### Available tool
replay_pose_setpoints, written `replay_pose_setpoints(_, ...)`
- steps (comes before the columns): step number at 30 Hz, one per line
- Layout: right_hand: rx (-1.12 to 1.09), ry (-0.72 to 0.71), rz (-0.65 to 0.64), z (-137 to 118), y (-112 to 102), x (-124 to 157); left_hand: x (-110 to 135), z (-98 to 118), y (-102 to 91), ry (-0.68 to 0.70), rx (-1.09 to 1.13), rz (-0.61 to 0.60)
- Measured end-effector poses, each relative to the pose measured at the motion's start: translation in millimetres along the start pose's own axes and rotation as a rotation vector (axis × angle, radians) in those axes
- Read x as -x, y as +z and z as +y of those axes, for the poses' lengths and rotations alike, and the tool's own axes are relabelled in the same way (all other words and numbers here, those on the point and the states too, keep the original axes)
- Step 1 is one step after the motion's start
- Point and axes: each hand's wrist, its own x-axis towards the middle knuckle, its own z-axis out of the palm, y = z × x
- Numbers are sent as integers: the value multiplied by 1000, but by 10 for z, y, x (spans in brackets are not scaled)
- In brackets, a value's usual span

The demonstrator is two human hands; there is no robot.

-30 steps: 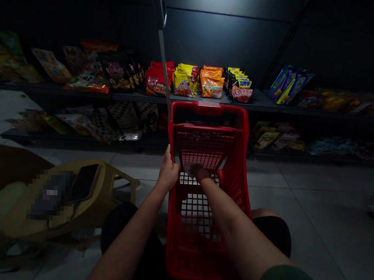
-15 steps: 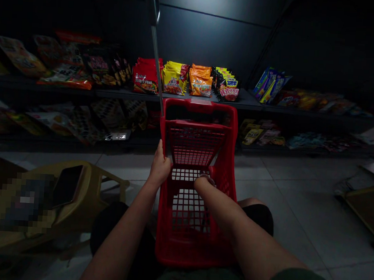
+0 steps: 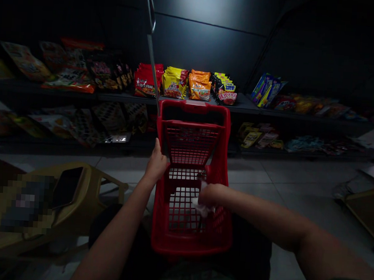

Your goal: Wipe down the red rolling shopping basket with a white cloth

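Lower left of frame: yellow plastic stool (image 3: 108, 186) carrying a dark phone (image 3: 66, 186); a pixelated patch hides the object beside it. Left hand (image 3: 156, 163) sits at centre, its grip together and clamped on the left wall of the red pull-along shopping basket (image 3: 159, 223), just below the metal pull handle (image 3: 150, 57), which rises to the upper left. Right hand (image 3: 209, 195) reaches across the basket's interior, its grip together and apparently clamped on a white crumpled item (image 3: 202, 207), possibly tissue; its exact nature cannot be told. The item is above the basket's grid floor, near the right wall.

Step in hand, judged: the right hand handles the white item inside the basket. Releasing it would call for parting the right fingers.

Upper frame, left to right: 2 dark shelves (image 3: 240, 104) carry snack bags (image 3: 83, 125), noodle packets (image 3: 174, 83) and blue packets (image 3: 267, 91).
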Motion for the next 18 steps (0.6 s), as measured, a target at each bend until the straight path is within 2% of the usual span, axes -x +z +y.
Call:
replay_pose_setpoints(3, 190, -315, -426, -8, -270, 342, -121, 25, -30, -14, -125, -16)
replay_pose_setpoints(4, 262, -426, -485, 0, -373, 447, -161, 58, -36, -19, -178, -21)
replay_pose_setpoints(6, 358, -547, -447, 15, -545, 621, -203, 161, -44, 8, -283, -7)
replay_pose_setpoints(8, 360, -545, -356, 1, -597, 751, -136, 292, -47, 88, -343, 16)
replay_pose_setpoints(10, 302, -534, -344, -63, -494, 850, 96, 421, -52, 185, -334, -40)
replay_pose_setpoints(13, 144, -525, -284, -202, -167, 954, 715, 554, -79, 257, -253, -337)
replay_pose_setpoints(14, 101, -544, -255, -230, -67, 975, 951, 578, -96, 243, -240, -399)
replay_pose_setpoints(16, 74, -617, -225, -213, 47, 1000, 1377, 599, -139, 167, -292, -394)
replay_pose_setpoints(18, 100, -694, -225, -93, 14, 1012, 1670, 598, -182, 181, -388, -395)
